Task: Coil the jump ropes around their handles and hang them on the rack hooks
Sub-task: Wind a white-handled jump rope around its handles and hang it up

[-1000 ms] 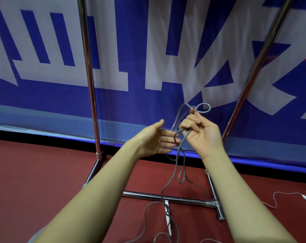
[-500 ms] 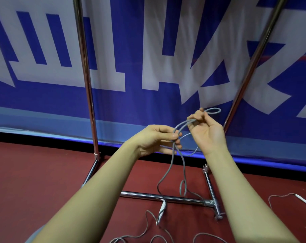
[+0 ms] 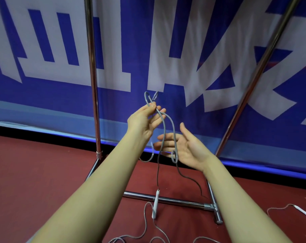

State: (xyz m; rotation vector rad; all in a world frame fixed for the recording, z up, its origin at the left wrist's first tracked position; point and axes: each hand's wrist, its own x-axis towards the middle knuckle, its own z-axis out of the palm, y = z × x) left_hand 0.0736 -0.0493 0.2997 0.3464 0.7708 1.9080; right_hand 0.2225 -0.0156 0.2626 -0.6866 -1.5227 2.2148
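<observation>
My left hand is raised and pinches a small bunch of loops of the grey jump rope between thumb and fingertips. From there the rope hangs down past my right hand, which lies palm up with straight fingers just below and to the right. Strands cross in front of its fingers. One white handle dangles upright just above the floor. More of the rope trails on the red floor at the bottom. No rack hooks are in view.
The chrome rack has a left upright, a slanted right upright and a base bar on the red floor. A blue and white banner stands behind. Another rope with a white handle lies at the far right.
The rope loops passed from my right hand to my left, which rose with them. My right hand let go, dropped and turned palm up. The dangling handle lifted slightly.
</observation>
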